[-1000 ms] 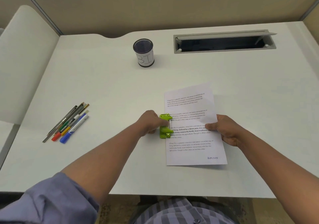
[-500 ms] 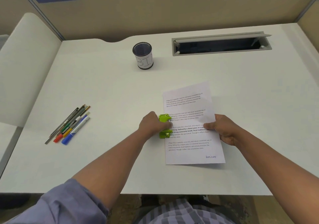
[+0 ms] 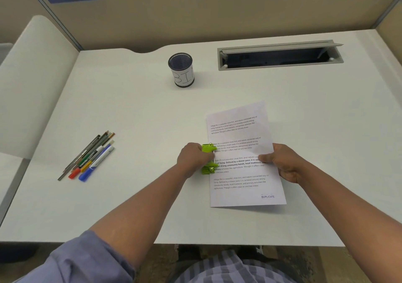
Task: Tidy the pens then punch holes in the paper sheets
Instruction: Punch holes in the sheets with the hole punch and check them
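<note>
A printed paper sheet [image 3: 241, 180] lies on the white desk [image 3: 134, 112], its left edge pushed into a small green hole punch [image 3: 207, 167]. My left hand [image 3: 192, 158] covers the punch from the left and grips it. My right hand [image 3: 285, 163] pinches the sheet's right edge, thumb on top. Several pens and markers [image 3: 88, 157] lie in a loose bundle at the desk's left side, tips pointing toward me. A black mesh pen cup [image 3: 181, 70] with a white label stands upright and empty at the back centre.
An open cable slot [image 3: 280, 57] with a raised grey flap is set into the desk at the back right. A beige partition wall [image 3: 217, 10] bounds the back, with a curved divider [image 3: 32, 82] on the left.
Both hands keep their hold on the punch and the sheet. The green punch lever looks lower under my left hand than one second ago. The camera tilted up slightly.
</note>
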`<state>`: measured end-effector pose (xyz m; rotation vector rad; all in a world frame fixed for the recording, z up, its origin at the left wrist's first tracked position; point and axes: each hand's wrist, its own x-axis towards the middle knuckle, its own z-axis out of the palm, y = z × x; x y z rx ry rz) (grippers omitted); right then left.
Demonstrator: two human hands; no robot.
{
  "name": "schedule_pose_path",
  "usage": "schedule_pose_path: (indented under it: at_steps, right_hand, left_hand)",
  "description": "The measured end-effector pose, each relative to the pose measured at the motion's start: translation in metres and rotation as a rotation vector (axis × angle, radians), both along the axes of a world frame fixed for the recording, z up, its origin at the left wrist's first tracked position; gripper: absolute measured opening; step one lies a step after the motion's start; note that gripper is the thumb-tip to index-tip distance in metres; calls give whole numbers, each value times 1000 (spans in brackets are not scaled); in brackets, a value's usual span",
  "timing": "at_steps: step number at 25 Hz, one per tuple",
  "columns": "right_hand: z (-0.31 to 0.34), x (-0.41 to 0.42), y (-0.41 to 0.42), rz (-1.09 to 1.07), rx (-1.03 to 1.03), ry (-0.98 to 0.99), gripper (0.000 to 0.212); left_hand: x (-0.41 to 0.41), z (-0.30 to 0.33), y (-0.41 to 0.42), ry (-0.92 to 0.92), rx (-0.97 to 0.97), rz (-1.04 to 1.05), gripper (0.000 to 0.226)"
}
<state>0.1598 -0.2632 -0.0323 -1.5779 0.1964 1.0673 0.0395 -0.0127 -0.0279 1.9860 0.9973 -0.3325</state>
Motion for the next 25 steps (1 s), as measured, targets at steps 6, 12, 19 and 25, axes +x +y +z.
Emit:
schedule_pose_path:
  at_steps: [6,12,19,25]
  right_hand:
    - [0,9,-19,-17,42,8,34]
    - [4,19,-40,-50,68,-3,34]
    - [32,22,-80,-141,178,-129,35]
    - [73,26,-129,-305,304,-352,34]
  left_hand:
    - [0,-1,1,7,-18,14,40]
    - [1,-1,2,2,-60,23,41]
    - [29,32,-18,-271,243,-146,78]
    - [111,62,-89,-366,-645,-327,104]
